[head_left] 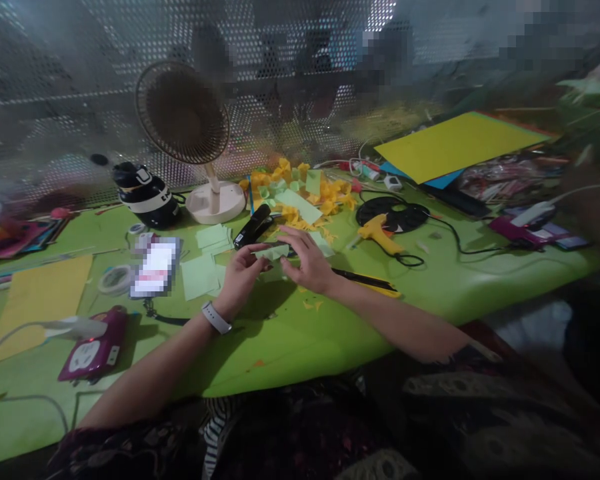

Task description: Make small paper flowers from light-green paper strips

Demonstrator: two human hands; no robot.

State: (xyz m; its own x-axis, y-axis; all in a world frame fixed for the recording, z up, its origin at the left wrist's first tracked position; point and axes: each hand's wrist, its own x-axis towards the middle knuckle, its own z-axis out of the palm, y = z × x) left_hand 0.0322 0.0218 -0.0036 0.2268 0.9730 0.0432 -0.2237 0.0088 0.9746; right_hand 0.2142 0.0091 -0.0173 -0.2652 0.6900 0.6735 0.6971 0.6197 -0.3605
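Between my two hands is a small strip of pale green paper (pixel 273 253), held above the table. My left hand (pixel 241 277) pinches its left end between thumb and fingers; a pale watch band circles that wrist. My right hand (pixel 307 263) has its thumb and fingers at the paper's right end. Just behind the hands lies a black stapler (pixel 253 227). Pale green paper squares (pixel 200 277) lie left of my left hand. A yellow-handled cutter (pixel 367 281) rests under my right forearm, partly hidden by it.
Yellow and green paper flowers (pixel 330 193) are heaped behind the hands. A fan (pixel 215 202) and dark bottle (pixel 147 197) stand at the back left. A yellow glue gun (pixel 383 237) lies right. A phone (pixel 155 267), tape roll (pixel 114 280) and purple device (pixel 93 347) lie left.
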